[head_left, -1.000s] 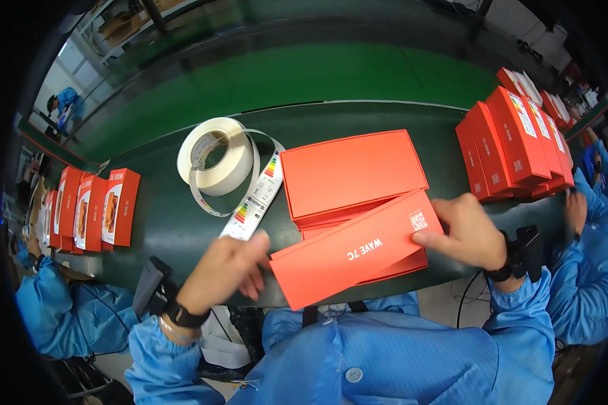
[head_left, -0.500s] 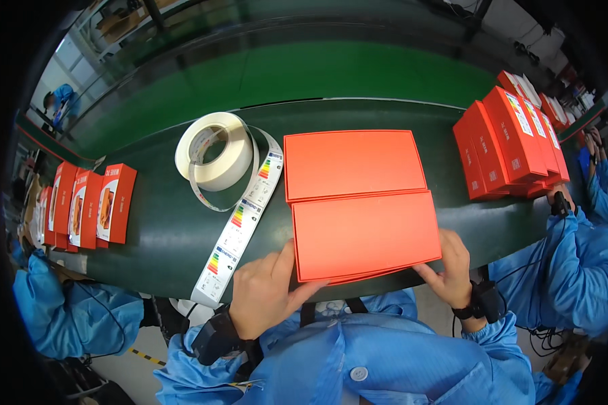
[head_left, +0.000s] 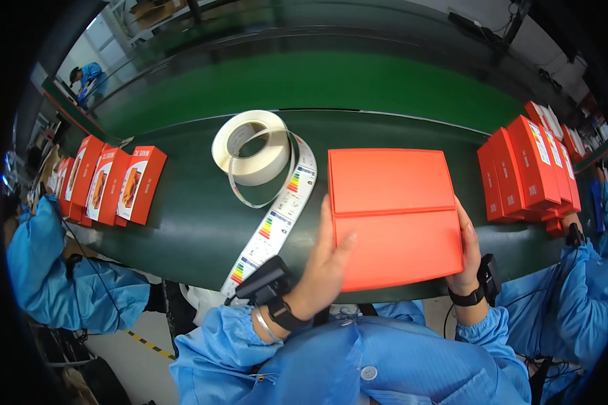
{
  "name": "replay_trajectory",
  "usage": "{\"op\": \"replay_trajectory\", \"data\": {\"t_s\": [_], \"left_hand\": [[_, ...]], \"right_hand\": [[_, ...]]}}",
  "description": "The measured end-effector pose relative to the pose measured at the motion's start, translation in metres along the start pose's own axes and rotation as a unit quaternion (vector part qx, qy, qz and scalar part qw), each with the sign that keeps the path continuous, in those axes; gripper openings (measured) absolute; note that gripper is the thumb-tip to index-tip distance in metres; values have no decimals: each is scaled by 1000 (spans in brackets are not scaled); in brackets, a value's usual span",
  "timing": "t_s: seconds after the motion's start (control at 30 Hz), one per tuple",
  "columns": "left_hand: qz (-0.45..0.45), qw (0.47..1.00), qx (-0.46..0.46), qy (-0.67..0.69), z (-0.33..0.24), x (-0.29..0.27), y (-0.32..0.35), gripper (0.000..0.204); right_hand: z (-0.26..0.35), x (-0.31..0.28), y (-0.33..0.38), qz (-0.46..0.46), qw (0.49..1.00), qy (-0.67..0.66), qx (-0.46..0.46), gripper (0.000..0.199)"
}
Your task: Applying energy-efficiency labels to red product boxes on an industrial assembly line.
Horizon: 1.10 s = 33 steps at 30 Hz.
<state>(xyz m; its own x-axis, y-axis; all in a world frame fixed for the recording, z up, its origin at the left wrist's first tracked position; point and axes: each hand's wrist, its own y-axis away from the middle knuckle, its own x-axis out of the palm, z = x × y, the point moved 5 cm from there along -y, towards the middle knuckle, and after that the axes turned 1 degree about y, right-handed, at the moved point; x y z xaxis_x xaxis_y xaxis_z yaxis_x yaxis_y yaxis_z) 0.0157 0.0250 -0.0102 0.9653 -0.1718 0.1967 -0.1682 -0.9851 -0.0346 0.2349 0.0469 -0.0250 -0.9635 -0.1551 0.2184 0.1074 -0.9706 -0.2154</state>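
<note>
Two flat orange boxes lie side by side on the dark green belt (head_left: 182, 223). The near orange box (head_left: 398, 246) is gripped at both ends. My left hand (head_left: 324, 263) presses its left edge with fingers pointing up. Around its right edge my right hand (head_left: 467, 246) curls its fingers. The far orange box (head_left: 388, 179) touches the near one along their long edge. Left of the boxes runs a strip of colour-bar labels (head_left: 273, 223) that unwinds from a white label roll (head_left: 250, 147).
Several upright orange cartons (head_left: 530, 172) stand at the right on the belt. Another group of orange cartons (head_left: 111, 182) stands at the left. Co-workers in blue sleeves sit at the left (head_left: 61, 283) and at the right (head_left: 588, 270). A green conveyor lane (head_left: 317, 81) runs behind.
The near box was tilted and lifted a second ago; now it lies flat against the far box. Both my hands have shifted to its ends.
</note>
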Motion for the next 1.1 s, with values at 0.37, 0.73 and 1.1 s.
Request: {"op": "replay_trajectory", "data": {"t_s": [0.37, 0.73, 1.1], "left_hand": [[-37, 996, 32, -70, 20, -3, 4, 67], [-34, 936, 31, -348, -32, -103, 43, 59], [-152, 705, -108, -684, -29, -173, 101, 66]], "right_hand": [[-16, -21, 17, -59, 995, -76, 20, 58], [33, -49, -3, -108, 983, 146, -35, 52], [105, 21, -52, 97, 932, 299, -182, 44]]}}
